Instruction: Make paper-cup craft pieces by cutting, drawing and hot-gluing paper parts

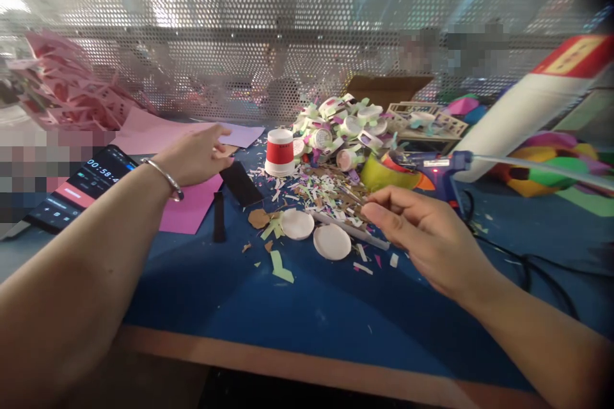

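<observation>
My left hand point(196, 154) reaches over sheets of coloured paper with its fingers apart and holds nothing I can see. Close to its fingertips are a lilac sheet point(244, 135) and a black paper piece point(240, 184); a magenta sheet point(189, 212) lies below the wrist. Between the thumb and fingers of my right hand point(417, 233) is a thin metal tool point(354, 195), its tip pointing left over paper scraps point(316, 190); its kind is unclear. A red-and-white paper cup point(280, 152) stands upside down between the hands, with two white discs point(332, 243) in front.
A heap of cut cups and paper point(336, 128) sits at the back. On the right are a blue glue gun point(439, 169), its black cable point(542, 268) and a long white cup stack point(522, 115). A phone point(79, 188) lies left. Perforated metal point(215, 45) stands behind.
</observation>
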`<state>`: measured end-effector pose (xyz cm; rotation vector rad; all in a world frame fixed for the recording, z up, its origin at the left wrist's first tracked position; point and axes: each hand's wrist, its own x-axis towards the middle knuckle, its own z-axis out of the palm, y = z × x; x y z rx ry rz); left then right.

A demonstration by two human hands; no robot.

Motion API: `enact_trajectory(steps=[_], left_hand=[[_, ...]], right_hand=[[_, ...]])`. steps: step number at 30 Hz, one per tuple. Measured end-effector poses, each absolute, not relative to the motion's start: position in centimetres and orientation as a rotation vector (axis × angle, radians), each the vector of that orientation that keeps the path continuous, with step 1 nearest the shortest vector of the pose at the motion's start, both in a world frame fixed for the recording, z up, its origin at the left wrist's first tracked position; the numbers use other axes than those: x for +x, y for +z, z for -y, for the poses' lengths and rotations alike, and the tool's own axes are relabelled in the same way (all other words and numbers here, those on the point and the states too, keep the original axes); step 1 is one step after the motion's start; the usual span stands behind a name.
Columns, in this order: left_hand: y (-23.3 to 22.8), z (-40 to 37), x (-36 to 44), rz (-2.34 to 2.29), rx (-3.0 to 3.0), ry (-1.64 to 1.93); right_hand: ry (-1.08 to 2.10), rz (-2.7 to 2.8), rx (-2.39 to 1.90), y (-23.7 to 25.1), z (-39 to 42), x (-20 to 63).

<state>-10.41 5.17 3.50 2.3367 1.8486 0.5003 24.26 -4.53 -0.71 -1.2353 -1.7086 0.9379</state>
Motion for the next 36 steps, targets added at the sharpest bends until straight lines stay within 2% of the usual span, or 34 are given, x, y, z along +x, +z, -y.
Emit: enact_trajectory(steps=[6,12,15,20,23,28,36], left_hand=[[3.7,-4.6,-10.5,-1.820,2.320,-0.106],[3.1,-5.2,-11.5,-1.691,2.272,-0.205],[3.6,-5.2,-11.5,-1.608,2.299,-0.086],[5.1,-2.5,-7.7,-1.377,2.115,0.714],[4.7,0.0,-4.0,-1.117,1.747,0.957],[2.6,2.6,0.2,-0.993,1.473,0.970],[1.2,3.4,2.0,-0.953,1.191,0.889]], right_hand=[[0.912,1.766,-1.196,-0.4,4.6,24.3],[0.933,1.800,-1.207,-0.5,4.5,24.6],[0.955,1.791,-1.198,-0.4,4.6,24.5],[0.983,1.747,-1.195,0.0,4.6,24.2],[0.993,1.722,-1.205,0.0,4.6,24.1],[1.017,1.672,-1.137,-0.1,4.7,24.0],[1.081,1.735,-1.092,0.0,5.0,23.5]])
